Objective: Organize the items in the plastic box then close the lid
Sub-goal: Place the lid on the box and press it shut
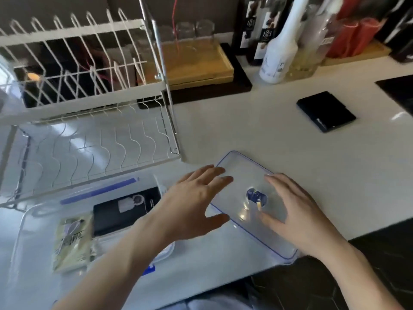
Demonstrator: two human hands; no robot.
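I see left hand [196,204] and right hand [297,211], fingers spread flat, over clear lid [241,166]; contact unclear; plastic box [33,218] beside.

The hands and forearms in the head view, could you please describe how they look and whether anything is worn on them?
Both the left hand and the right hand are bare, with no gloves, rings, watch or bracelets visible. The forearms are bare too, with no sleeve in the frame. Nails look short and unpainted, though the picture is slightly blurred.
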